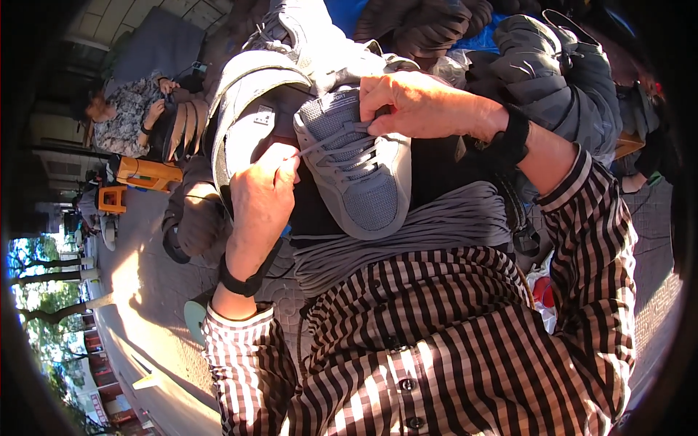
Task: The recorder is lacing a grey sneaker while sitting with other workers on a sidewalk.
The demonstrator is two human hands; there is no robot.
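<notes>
A grey sneaker [372, 200] with a mesh toe rests in front of me, its toe pointing toward my body. Grey shoelace [347, 145] crosses its tongue in several rows. My left hand [263, 190] is closed in a pinch beside the shoe's left edge, with a stretch of the lace running out from its fingers. At the right side of the shoe's opening, my right hand [425, 105] pinches the lace between thumb and fingers; its fingertips are partly hidden. A thick bundle of grey laces [451, 225] lies between the shoe and my body.
More pale shoes [291, 33] are piled beyond the sneaker. A heap of dark grey shoes [549, 76] stands at the far right. Off to the left, a person [131, 120] sits handling brown items, near an orange stool [149, 174]. Brown shoes [200, 218] lie by my left forearm.
</notes>
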